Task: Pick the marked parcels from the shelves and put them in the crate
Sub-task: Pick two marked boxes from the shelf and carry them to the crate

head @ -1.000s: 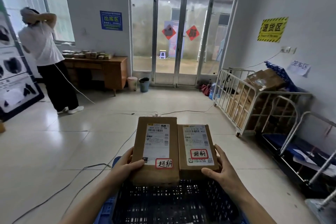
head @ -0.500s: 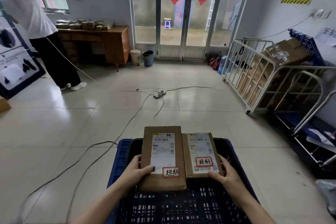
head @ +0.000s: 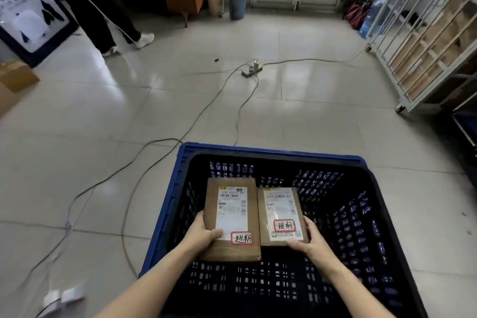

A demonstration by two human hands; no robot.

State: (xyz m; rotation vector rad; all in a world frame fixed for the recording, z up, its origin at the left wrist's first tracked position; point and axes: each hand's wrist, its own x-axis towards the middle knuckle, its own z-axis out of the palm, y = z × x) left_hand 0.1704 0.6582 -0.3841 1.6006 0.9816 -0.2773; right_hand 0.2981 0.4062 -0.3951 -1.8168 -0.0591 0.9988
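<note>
The left hand (head: 204, 236) reaches in from seven o'clock, fingers closed around the near left corner of the larger parcel (head: 232, 217), thumb lying on its label. Touching its right edge sits the smaller parcel (head: 281, 214), gripped at its near right corner by the right hand (head: 312, 241), whose forearm enters from five o'clock. Both parcels lie flat, side by side, inside the blue crate (head: 271, 153) at six o'clock. Half a second ago they were level with the crate's rim; now they are down within its walls.
</note>
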